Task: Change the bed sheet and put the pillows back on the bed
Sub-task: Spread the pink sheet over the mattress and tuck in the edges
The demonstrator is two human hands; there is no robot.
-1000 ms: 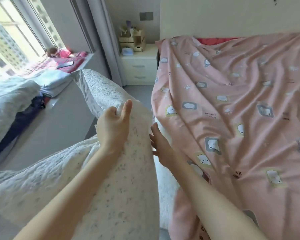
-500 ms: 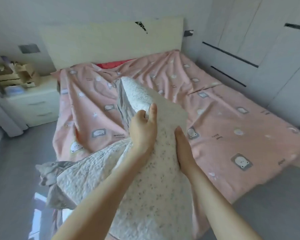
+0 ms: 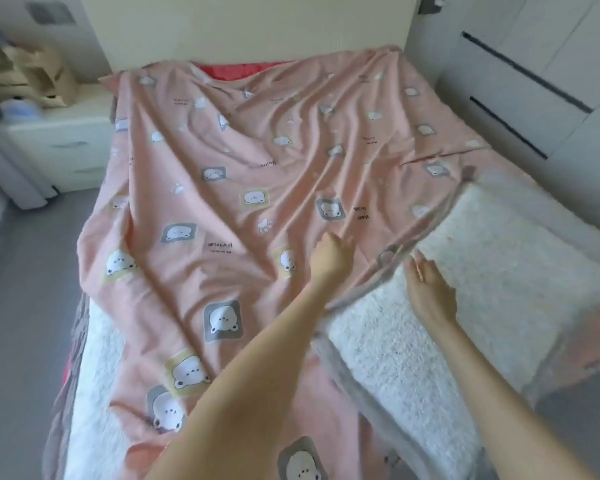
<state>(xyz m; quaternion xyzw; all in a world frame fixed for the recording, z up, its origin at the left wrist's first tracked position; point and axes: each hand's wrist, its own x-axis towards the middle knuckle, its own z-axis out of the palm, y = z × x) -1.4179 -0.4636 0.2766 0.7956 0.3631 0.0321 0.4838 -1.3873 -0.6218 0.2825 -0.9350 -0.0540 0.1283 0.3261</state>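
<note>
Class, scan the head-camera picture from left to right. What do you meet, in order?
Bedside cabinet → pink bear-print sheet → left hand → right hand → white quilted cover → wardrobe doors.

A home bedroom is indicated by the bed [image 3: 222,150] under the left hand [image 3: 331,258], the headboard [image 3: 257,26] beyond it, and wardrobe doors [image 3: 534,81] beyond the right hand [image 3: 430,292].

The sheet [image 3: 257,174] is pink, printed with white bears in grey and yellow squares. The quilt [image 3: 465,289] is white and textured. A red strip [image 3: 246,68] shows beneath the cream headboard [image 3: 243,26].
</note>
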